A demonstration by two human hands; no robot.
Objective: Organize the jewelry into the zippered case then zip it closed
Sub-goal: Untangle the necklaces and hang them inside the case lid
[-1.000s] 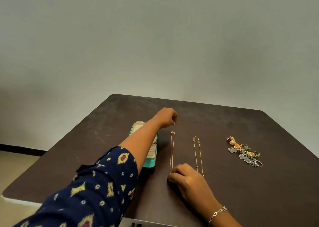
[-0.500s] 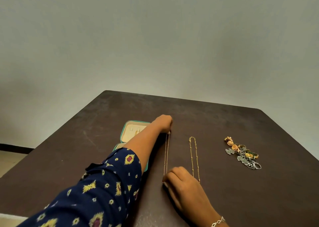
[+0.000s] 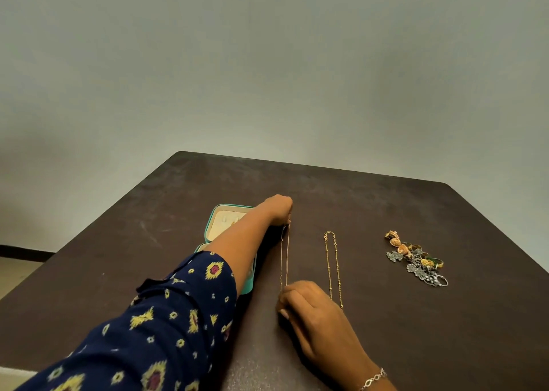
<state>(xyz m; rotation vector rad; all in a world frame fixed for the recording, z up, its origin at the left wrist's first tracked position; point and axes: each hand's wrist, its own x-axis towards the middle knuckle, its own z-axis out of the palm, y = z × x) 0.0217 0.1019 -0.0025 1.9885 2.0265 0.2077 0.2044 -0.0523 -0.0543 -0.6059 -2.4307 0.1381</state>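
A thin gold chain (image 3: 284,257) lies stretched out on the dark table (image 3: 386,331). My left hand (image 3: 279,209) pinches its far end, and my right hand (image 3: 309,307) pinches its near end. The teal zippered case (image 3: 219,224) lies open just left of the chain, largely hidden by my left forearm; its cream lining shows. A second gold beaded chain (image 3: 332,266) lies parallel on the right. A heap of earrings and rings (image 3: 416,261) sits farther right.
The table's far edge meets a plain grey wall. Floor shows past the table's left edge (image 3: 17,271). Bare tabletop lies beyond the case and in front of the jewelry heap.
My left hand came down from above the chain's far end and took hold of it. The right hand stayed at the near end. The camera shifted, showing more of the case's lid.
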